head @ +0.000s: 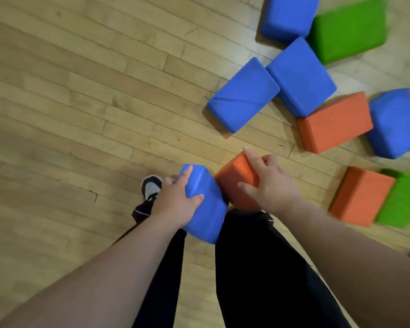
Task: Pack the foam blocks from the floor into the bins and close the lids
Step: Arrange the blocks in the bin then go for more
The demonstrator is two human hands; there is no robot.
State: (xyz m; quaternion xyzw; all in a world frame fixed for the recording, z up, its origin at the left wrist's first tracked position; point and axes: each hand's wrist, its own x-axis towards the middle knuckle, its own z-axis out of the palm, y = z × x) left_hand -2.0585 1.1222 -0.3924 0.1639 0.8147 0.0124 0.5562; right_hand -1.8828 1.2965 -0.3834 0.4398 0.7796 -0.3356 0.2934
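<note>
No text, label or number is legible.

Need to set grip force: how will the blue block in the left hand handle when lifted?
Probably light: the left hand holds the blue block alone, fingers spread. Flat faces suggest it won't roll. Matte surface likely grips well.
</note>
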